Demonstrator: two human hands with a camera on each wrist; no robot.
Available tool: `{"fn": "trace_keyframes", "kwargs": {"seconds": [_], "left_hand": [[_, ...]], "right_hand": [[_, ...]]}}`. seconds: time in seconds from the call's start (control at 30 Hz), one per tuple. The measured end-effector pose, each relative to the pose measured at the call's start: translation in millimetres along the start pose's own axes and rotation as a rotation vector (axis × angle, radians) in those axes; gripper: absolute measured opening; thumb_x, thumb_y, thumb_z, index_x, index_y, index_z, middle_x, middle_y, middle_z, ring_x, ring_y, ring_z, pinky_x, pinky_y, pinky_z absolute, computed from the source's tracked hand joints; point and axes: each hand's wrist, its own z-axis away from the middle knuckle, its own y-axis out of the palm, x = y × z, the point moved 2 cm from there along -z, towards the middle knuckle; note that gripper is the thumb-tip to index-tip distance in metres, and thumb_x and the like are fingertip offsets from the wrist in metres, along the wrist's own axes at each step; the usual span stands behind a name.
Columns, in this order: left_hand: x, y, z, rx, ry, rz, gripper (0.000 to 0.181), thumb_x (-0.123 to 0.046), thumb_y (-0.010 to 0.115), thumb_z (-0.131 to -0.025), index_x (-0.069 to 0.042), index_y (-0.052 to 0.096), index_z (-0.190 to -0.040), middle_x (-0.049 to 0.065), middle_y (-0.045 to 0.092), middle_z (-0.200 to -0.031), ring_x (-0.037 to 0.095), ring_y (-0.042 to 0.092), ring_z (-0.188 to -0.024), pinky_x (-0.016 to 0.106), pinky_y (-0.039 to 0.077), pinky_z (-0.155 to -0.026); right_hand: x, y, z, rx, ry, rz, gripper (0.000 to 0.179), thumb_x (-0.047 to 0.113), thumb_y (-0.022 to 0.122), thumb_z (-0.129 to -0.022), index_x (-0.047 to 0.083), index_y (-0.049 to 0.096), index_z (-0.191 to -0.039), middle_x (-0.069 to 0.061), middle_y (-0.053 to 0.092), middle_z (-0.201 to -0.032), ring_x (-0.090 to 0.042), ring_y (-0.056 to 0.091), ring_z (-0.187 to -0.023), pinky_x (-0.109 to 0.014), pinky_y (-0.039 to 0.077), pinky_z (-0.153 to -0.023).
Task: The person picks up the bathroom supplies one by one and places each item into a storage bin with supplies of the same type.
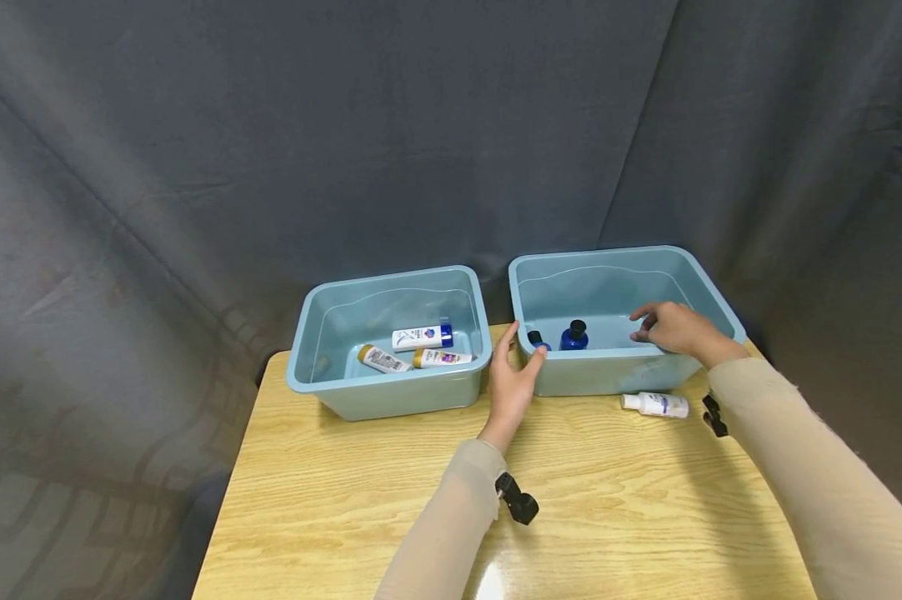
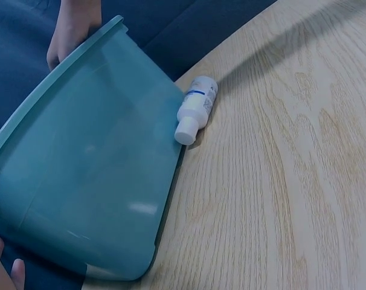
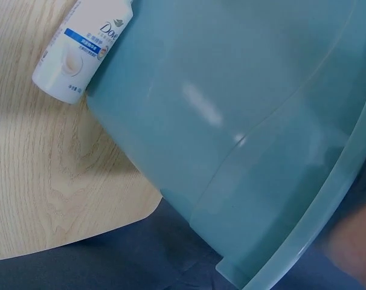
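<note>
My left hand (image 1: 508, 387) is at the front left corner of the right blue-green bin (image 1: 608, 372), its thumb by the rim and its fingers extended along the side. Over the right part of this bin reaches my right hand (image 1: 674, 328), fingers loosely bent and apart from the thumb, with nothing seen between them. Two blue bottles with black caps, one upright (image 1: 574, 337) and one near the corner (image 1: 537, 340), are inside the bin. A white Dove bottle (image 3: 83, 48) lies on the table along the bin's front wall.
Left of this bin stands a second blue-green bin (image 1: 398, 402). Inside lie a white bottle with a blue cap (image 1: 418, 337) and two white bottles with gold caps, one at the left (image 1: 385, 359), the other at the right (image 1: 443, 357). A dark curtain (image 1: 421, 150) hangs behind the wooden table (image 1: 331, 500).
</note>
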Motion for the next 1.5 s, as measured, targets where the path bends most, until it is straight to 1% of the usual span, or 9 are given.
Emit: {"fn": "trace_keyframes", "kwargs": {"seconds": [0.2,0.33,0.5,0.67,0.8,0.9,1.13,1.37,1.5], "left_hand": [[0.6,0.0,-0.5,-0.003,0.009,0.002,0.059,-0.035,0.070,-0.092,-0.030,0.048,-0.147,-0.005,0.048,-0.144,0.021,0.045,-0.128,0.054,0.033,-0.108],[1.2,0.2,-0.6,-0.003,0.007,0.000,0.059,-0.035,0.070,-0.093,-0.030,0.048,-0.147,-0.001,0.049,-0.145,0.021,0.045,-0.127,0.053,0.034,-0.107],[1.6,0.7,-0.8,-0.001,0.010,0.012,0.059,-0.034,0.071,-0.092,-0.029,0.049,-0.146,0.001,0.049,-0.145,0.022,0.045,-0.127,0.054,0.033,-0.108],[2.8,1.1,-0.9,0.001,0.010,0.023,0.058,-0.033,0.071,-0.092,-0.029,0.049,-0.146,0.001,0.049,-0.145,0.024,0.045,-0.128,0.054,0.033,-0.108],[3.7,1.5,-1.7,-0.005,0.005,0.011,0.058,-0.033,0.071,-0.092,-0.031,0.049,-0.146,-0.004,0.050,-0.143,0.022,0.045,-0.126,0.052,0.034,-0.107],[3.6,1.7,-2.2,-0.009,0.006,0.011,0.058,-0.033,0.071,-0.092,-0.031,0.049,-0.146,-0.006,0.050,-0.142,0.020,0.046,-0.125,0.051,0.034,-0.107],[3.9,1.4,-2.4,-0.017,0.012,0.019,0.058,-0.034,0.071,-0.092,-0.029,0.050,-0.145,-0.004,0.051,-0.141,0.020,0.046,-0.125,0.051,0.034,-0.107],[3.8,1.3,-3.0,-0.009,0.014,0.021,0.059,-0.034,0.071,-0.092,-0.029,0.049,-0.146,0.000,0.050,-0.143,0.032,0.044,-0.129,0.052,0.033,-0.107],[2.3,1.0,-2.2,-0.014,0.006,0.009,0.058,-0.035,0.071,-0.092,-0.031,0.049,-0.146,-0.003,0.051,-0.142,0.025,0.046,-0.127,0.050,0.035,-0.106]], "right_hand": [[0,-1,4.3,-0.057,-0.027,0.023,0.038,0.018,0.058,-0.099,-0.007,0.059,-0.128,-0.028,0.063,-0.113,-0.035,0.060,-0.090,-0.052,0.047,-0.074],[-1,-1,7.5,-0.125,-0.038,0.040,0.036,0.019,0.056,-0.100,-0.005,0.061,-0.127,-0.028,0.063,-0.114,-0.036,0.061,-0.091,-0.052,0.047,-0.073],[0,0,14.4,-0.214,-0.063,0.046,0.032,0.017,0.055,-0.100,-0.002,0.064,-0.124,-0.026,0.065,-0.110,-0.034,0.063,-0.086,-0.051,0.047,-0.068],[-1,-1,23.5,-0.298,-0.079,0.037,0.031,0.019,0.057,-0.100,-0.001,0.064,-0.123,-0.024,0.066,-0.106,-0.035,0.062,-0.085,-0.049,0.045,-0.066],[0,-3,31.5,-0.382,-0.100,0.022,0.029,0.020,0.059,-0.099,0.002,0.066,-0.122,-0.023,0.068,-0.103,-0.036,0.063,-0.085,-0.048,0.043,-0.064],[1,-6,38.2,-0.436,-0.114,0.014,0.028,0.019,0.060,-0.099,0.004,0.068,-0.120,-0.023,0.069,-0.103,-0.036,0.063,-0.085,-0.047,0.042,-0.063],[5,-13,58.7,-0.471,-0.093,-0.009,0.030,0.024,0.060,-0.099,0.006,0.067,-0.122,-0.021,0.068,-0.108,-0.037,0.061,-0.089,-0.048,0.042,-0.064],[7,-16,77.2,-0.516,-0.111,-0.043,0.029,0.025,0.060,-0.099,0.006,0.068,-0.120,-0.018,0.069,-0.107,-0.037,0.058,-0.091,-0.049,0.041,-0.067],[7,-14,83.6,-0.533,-0.129,-0.051,0.029,0.025,0.061,-0.098,0.006,0.068,-0.119,-0.018,0.069,-0.107,-0.038,0.058,-0.092,-0.052,0.041,-0.068]]}}
